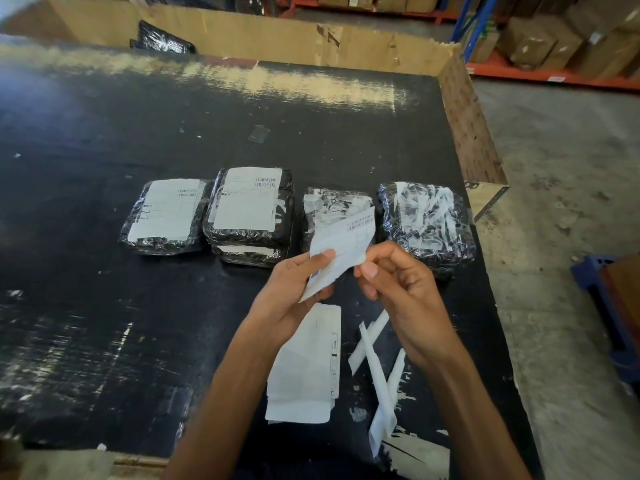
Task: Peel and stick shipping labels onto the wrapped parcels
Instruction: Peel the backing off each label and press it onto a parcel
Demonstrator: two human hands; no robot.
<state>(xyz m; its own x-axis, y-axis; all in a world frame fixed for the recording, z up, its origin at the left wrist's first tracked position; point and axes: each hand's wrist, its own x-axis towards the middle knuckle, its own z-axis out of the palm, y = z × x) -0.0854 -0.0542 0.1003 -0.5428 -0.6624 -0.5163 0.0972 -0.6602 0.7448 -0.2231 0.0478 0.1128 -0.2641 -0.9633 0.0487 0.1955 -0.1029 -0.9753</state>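
Observation:
Several black plastic-wrapped parcels lie in a row across the black table (pixel 104 306). The left parcel (pixel 164 216) and the stacked parcel (pixel 249 206) each carry a white label on top. The third parcel (pixel 329 206) and the right parcel (pixel 427 220) show only shiny wrap. A white shipping label (pixel 343 247) is held above the third parcel's near edge. My left hand (pixel 294 289) grips its lower left part. My right hand (pixel 398 282) pinches its right corner between thumb and fingers. A stack of labels (pixel 308 368) lies under my forearms.
Peeled backing strips (pixel 381 375) lie scattered right of the label stack. A tall cardboard wall (pixel 277 39) borders the table's far side and right corner. Shelves with brown boxes (pixel 554 39) stand at the back right. A blue object (pixel 595 289) sits on the concrete floor to the right.

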